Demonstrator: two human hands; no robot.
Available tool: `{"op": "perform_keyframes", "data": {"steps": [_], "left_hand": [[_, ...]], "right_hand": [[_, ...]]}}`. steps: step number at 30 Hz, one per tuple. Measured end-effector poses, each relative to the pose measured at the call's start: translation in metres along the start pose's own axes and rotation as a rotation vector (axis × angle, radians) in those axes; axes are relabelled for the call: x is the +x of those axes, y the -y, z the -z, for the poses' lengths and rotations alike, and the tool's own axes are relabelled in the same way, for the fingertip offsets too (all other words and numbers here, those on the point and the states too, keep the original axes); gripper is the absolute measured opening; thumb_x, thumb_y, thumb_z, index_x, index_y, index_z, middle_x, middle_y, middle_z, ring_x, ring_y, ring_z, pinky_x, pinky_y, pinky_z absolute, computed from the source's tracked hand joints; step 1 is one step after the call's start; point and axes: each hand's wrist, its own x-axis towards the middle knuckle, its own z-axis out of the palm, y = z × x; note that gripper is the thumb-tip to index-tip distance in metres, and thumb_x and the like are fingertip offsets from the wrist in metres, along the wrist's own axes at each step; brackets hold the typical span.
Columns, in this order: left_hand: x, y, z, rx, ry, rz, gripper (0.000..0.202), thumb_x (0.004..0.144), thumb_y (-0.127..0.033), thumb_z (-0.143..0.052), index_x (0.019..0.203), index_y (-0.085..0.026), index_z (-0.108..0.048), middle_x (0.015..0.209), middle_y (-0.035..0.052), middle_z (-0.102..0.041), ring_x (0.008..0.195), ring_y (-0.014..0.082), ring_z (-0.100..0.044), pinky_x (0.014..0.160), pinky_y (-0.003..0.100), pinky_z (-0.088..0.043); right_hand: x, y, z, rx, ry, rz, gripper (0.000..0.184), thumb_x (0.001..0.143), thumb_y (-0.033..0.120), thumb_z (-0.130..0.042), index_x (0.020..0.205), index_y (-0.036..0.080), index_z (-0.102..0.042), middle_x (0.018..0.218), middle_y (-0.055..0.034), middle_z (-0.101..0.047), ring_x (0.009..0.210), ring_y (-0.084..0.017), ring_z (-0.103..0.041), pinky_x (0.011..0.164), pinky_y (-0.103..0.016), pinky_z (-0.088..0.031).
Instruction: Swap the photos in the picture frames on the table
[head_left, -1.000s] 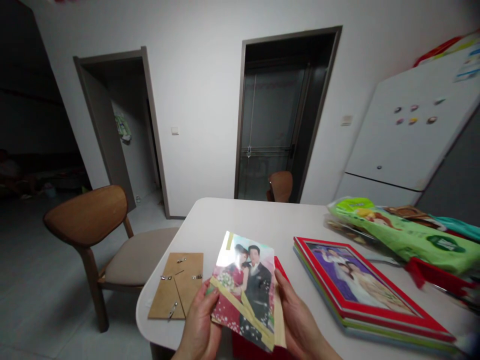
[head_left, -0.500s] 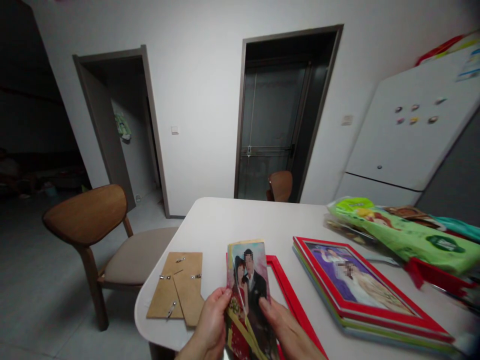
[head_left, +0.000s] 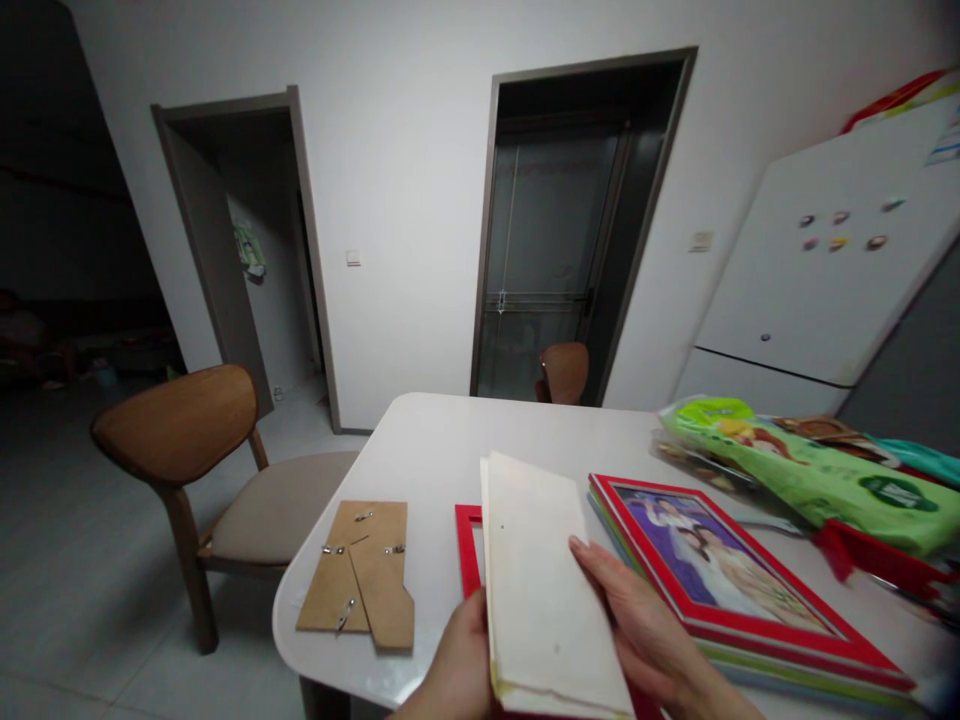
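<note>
A small stack of photo prints point(head_left: 544, 570) is held up in front of me, its blank off-white back facing me. My left hand point(head_left: 461, 655) is closed on the left edge, its fingers partly hidden behind the prints. My right hand point(head_left: 637, 615) grips the right edge, thumb on the white back. Under the prints lies a red picture frame point(head_left: 468, 520), mostly covered by them. To the left, a brown backing board point(head_left: 330, 580) with metal clips and a folded stand leg rests flat on the white table point(head_left: 435, 440).
On the right lie stacked picture frames point(head_left: 750, 570), the top one red with a wedding photo. Behind them are a green plastic package point(head_left: 810, 470) and a red object point(head_left: 862, 550). A wooden chair point(head_left: 180, 420) stands at the table's left, and a fridge point(head_left: 810, 270) at the back right.
The photo prints have been turned over: a picture of a couple faced me before, now the white back does. Both hands moved slightly right with them.
</note>
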Motion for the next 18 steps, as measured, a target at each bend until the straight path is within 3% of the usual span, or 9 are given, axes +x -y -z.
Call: {"op": "perform_keyframes", "data": {"steps": [3, 5, 9, 13, 18], "left_hand": [[0.000, -0.001, 0.019, 0.244, -0.109, -0.184, 0.021, 0.066, -0.020, -0.057, 0.086, -0.016, -0.057, 0.090, 0.0044, -0.062, 0.093, 0.0201, -0.053, 0.087, 0.031, -0.035], [-0.002, 0.002, 0.025, 0.553, -0.130, -0.284, 0.028, 0.069, -0.019, -0.051, 0.096, -0.016, -0.054, 0.102, 0.0069, -0.058, 0.099, 0.0195, -0.050, 0.090, 0.031, -0.034], [-0.004, 0.019, 0.030, 1.047, 0.014, -0.308, 0.051, 0.067, -0.023, -0.053, 0.116, -0.011, -0.042, 0.128, 0.0150, -0.037, 0.119, 0.0244, -0.032, 0.099, 0.038, -0.025], [0.003, 0.042, 0.043, 1.211, 0.180, -0.459, 0.074, 0.059, -0.038, -0.066, 0.120, -0.007, -0.038, 0.132, 0.0238, -0.026, 0.122, 0.0329, -0.022, 0.098, 0.046, -0.024], [0.011, 0.054, 0.063, 1.249, 0.230, -0.669, 0.079, 0.057, -0.049, -0.066, 0.120, -0.011, -0.037, 0.130, 0.0250, -0.028, 0.120, 0.0349, -0.024, 0.094, 0.048, -0.028]], "right_hand": [[0.015, 0.013, 0.026, -0.154, -0.112, 0.012, 0.039, 0.069, 0.029, -0.056, 0.105, 0.018, -0.047, 0.071, -0.0046, -0.068, 0.061, -0.018, -0.063, 0.059, -0.029, -0.049], [0.025, 0.012, 0.039, -0.297, -0.157, 0.005, 0.040, 0.070, 0.026, -0.053, 0.107, 0.016, -0.044, 0.071, -0.0056, -0.068, 0.062, -0.019, -0.063, 0.057, -0.029, -0.049], [0.040, -0.001, 0.048, -0.446, -0.162, -0.024, 0.036, 0.068, 0.022, -0.050, 0.103, 0.012, -0.047, 0.066, -0.0071, -0.068, 0.057, -0.021, -0.063, 0.051, -0.030, -0.049], [0.046, -0.011, 0.041, -0.537, -0.144, -0.019, 0.036, 0.066, 0.023, -0.049, 0.100, 0.012, -0.051, 0.066, -0.0069, -0.068, 0.058, -0.021, -0.063, 0.052, -0.029, -0.049], [0.052, -0.015, 0.035, -0.666, -0.143, 0.033, 0.040, 0.064, 0.024, -0.046, 0.101, 0.009, -0.050, 0.068, -0.0071, -0.067, 0.063, -0.020, -0.063, 0.057, -0.027, -0.048]]}}
